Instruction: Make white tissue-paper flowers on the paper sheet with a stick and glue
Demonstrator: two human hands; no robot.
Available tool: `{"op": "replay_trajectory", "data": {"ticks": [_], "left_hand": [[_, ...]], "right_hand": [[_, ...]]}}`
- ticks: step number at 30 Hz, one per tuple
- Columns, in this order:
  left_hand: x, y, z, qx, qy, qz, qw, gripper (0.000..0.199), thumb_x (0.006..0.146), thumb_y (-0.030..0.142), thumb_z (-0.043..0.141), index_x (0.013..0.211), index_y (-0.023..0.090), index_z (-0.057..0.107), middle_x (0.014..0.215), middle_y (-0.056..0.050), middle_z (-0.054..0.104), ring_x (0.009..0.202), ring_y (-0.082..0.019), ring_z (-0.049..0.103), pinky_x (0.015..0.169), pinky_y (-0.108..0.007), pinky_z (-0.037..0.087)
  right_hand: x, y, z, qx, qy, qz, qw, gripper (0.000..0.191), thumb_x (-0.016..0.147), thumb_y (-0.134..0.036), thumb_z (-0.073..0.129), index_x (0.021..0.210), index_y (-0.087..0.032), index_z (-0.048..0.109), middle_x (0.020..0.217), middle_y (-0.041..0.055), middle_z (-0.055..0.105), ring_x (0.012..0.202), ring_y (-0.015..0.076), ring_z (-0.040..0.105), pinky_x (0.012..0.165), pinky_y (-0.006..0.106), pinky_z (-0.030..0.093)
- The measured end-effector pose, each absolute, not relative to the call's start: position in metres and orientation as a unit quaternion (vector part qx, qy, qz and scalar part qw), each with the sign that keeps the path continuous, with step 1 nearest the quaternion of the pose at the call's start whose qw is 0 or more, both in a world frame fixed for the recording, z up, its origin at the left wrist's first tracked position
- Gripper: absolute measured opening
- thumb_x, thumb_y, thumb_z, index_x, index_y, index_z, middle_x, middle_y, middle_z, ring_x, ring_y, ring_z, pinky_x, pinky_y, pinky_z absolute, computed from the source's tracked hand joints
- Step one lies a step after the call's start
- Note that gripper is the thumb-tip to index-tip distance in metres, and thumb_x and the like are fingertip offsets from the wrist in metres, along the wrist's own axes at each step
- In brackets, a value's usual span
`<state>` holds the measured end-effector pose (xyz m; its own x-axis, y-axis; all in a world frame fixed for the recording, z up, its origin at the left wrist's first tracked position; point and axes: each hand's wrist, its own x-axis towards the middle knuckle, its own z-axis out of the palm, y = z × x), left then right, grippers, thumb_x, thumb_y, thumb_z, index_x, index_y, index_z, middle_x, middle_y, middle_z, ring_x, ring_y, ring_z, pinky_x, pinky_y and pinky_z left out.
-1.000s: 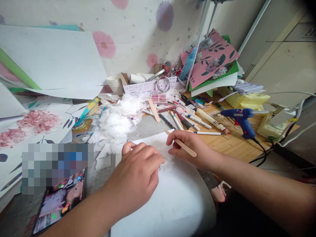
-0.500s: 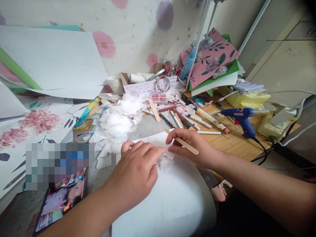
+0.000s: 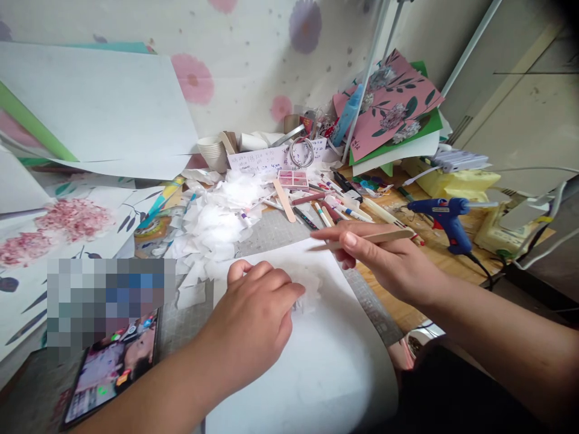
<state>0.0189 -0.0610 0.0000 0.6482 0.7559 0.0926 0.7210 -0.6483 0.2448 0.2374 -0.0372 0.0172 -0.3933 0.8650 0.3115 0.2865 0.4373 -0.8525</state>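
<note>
I have my hands apart: the left hand (image 3: 260,313) lies curled on a white sheet (image 3: 307,380) beside thin paper pieces (image 3: 310,289), though I can't tell whether it grips any, and at its two o'clock the right hand (image 3: 395,262) pinches a wooden stick (image 3: 384,236). Reckoning from that left hand, I see a heap of white scraps (image 3: 212,223) at eleven, a second stick (image 3: 284,202) just past twelve, and, farther out, a blue glue gun (image 3: 446,211) on the tabletop (image 3: 434,256) at two.
</note>
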Motion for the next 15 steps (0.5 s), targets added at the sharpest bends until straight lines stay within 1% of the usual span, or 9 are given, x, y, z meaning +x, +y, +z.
{"op": "replay_trajectory", "data": {"ticks": [2,4,7,13,15], "left_hand": [[0.019,-0.061,0.000,0.904,0.409,0.094,0.088,0.028,0.079,0.011,0.049,0.098,0.026,0.063,0.090,-0.001,0.063,0.091,-0.024,0.052,0.082,-0.047,0.027],[0.019,-0.061,0.000,0.903,0.411,0.092,0.085,0.023,0.080,0.013,0.050,0.094,0.024,0.063,0.089,-0.001,0.063,0.091,-0.024,0.053,0.081,-0.047,0.027],[0.019,-0.062,0.000,0.903,0.412,0.094,0.080,0.017,0.080,0.014,0.051,0.089,0.023,0.063,0.088,-0.001,0.063,0.090,-0.023,0.053,0.081,-0.046,0.027],[0.020,-0.061,0.001,0.905,0.410,0.092,0.073,0.015,0.081,0.015,0.050,0.088,0.022,0.062,0.086,-0.001,0.063,0.089,-0.023,0.053,0.080,-0.046,0.027],[0.020,-0.061,0.001,0.905,0.411,0.084,0.073,0.014,0.082,0.016,0.050,0.086,0.022,0.062,0.086,-0.001,0.062,0.089,-0.024,0.052,0.080,-0.046,0.027]], "right_hand": [[0.236,-0.041,0.022,-0.368,-0.791,0.319,0.370,0.033,0.094,-0.033,0.044,0.087,-0.013,0.069,0.073,0.0050,0.063,0.064,0.0128,0.057,0.056,0.024,0.044],[0.232,-0.044,0.022,-0.371,-0.819,0.283,0.334,0.034,0.094,-0.032,0.043,0.079,-0.013,0.067,0.065,0.0029,0.059,0.060,0.0117,0.054,0.055,0.024,0.041],[0.227,-0.044,0.016,-0.406,-0.824,0.268,0.290,0.030,0.093,-0.033,0.044,0.078,-0.015,0.061,0.062,-0.0001,0.055,0.057,0.0103,0.049,0.053,0.023,0.037],[0.221,-0.042,0.009,-0.429,-0.830,0.241,0.264,0.023,0.090,-0.032,0.046,0.075,-0.017,0.055,0.062,-0.0007,0.056,0.055,0.0099,0.046,0.051,0.022,0.033],[0.218,-0.040,0.006,-0.432,-0.835,0.232,0.251,0.022,0.089,-0.031,0.046,0.073,-0.017,0.053,0.060,-0.0011,0.054,0.054,0.0099,0.044,0.051,0.021,0.031]]}}
